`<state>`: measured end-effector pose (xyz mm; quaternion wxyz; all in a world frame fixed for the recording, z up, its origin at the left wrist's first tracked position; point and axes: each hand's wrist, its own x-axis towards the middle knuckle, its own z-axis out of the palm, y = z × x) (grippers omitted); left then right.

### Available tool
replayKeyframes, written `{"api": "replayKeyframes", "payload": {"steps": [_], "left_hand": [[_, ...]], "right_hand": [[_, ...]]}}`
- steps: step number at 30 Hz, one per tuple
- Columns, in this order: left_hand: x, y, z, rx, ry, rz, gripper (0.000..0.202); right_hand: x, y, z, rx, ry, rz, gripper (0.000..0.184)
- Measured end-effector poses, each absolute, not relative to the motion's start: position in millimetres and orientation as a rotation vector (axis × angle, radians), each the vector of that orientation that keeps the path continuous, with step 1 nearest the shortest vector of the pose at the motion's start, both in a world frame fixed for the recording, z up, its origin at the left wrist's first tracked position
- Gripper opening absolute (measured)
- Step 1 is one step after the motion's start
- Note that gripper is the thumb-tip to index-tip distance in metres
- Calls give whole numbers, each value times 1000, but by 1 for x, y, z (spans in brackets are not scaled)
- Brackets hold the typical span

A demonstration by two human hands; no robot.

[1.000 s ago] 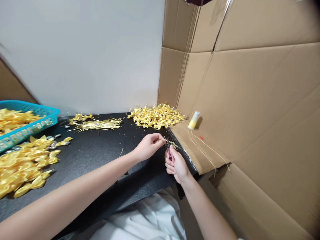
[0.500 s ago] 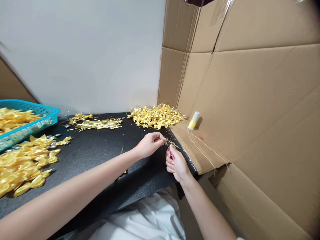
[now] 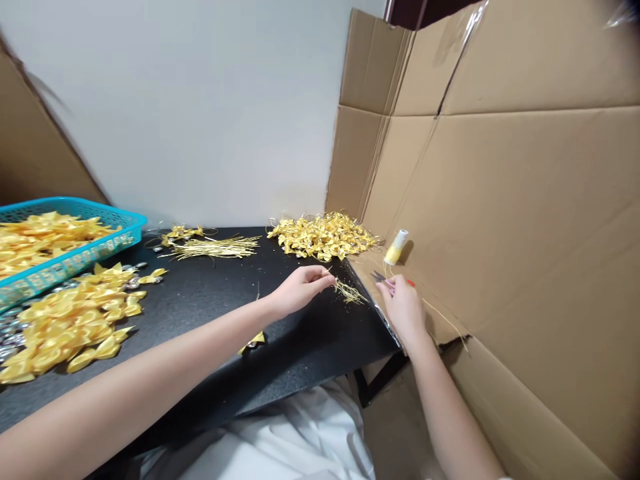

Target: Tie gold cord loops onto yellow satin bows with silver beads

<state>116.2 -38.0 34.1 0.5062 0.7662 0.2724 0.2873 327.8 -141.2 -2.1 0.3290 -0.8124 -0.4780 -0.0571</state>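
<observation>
Step in hand, as I judge it: fine work on a tuft of gold strands (image 3: 349, 292) at the right front corner of the black table (image 3: 225, 303). L and R are split between the piece and the tool.

The left hand (image 3: 304, 288) is nearly closed, thumb and forefinger pinched on the near end of the tuft. The tuft lies low on the table, just by the edge, with its loose ends fanning out to the right. The other fingers are curled in and hold nothing else.

The right hand (image 3: 406, 308) is palm down on the cardboard flap (image 3: 435, 327) beside the table, well off the tuft. Its fingertips are at a small pair of snips (image 3: 377, 275) whose dark blades point left. I can't tell whether it grips them or only rests on them — the fingers hide the handles. A red mark (image 3: 411, 283) shows just past the knuckles.

Nearby, a thread spool (image 3: 396, 247) stands on the flap against the cardboard wall (image 3: 500, 200), and yellow thread (image 3: 443, 320) trails from it past the right wrist. At the back of the table are a heap of gold bows (image 3: 325, 235) and a bundle of gold strands (image 3: 215, 248). Far left are yellow ribbon petals (image 3: 70, 320) and a blue basket (image 3: 107, 245).

Next move, whichever it is, calls for a steady L pinch so the strands don't splay. The R hand needs a sure hold on the snips, with the blades kept clear of the trailing thread and the left fingertips.
</observation>
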Motion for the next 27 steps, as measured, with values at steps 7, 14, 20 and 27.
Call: {"api": "replayKeyframes", "payload": {"steps": [7, 14, 20, 27], "left_hand": [[70, -34, 36, 1648, 721, 743, 40], [30, -31, 36, 1747, 751, 721, 46], [1, -23, 36, 1594, 750, 665, 48], [-19, -19, 32, 1615, 849, 1013, 47]], "right_hand": [[340, -131, -16, -2352, -1496, -448, 22], [258, -116, 29, -1507, -1781, 180, 26], [169, -71, 35, -1184, -1934, 441, 23], [158, -52, 22, -1133, -1862, 596, 14]]}}
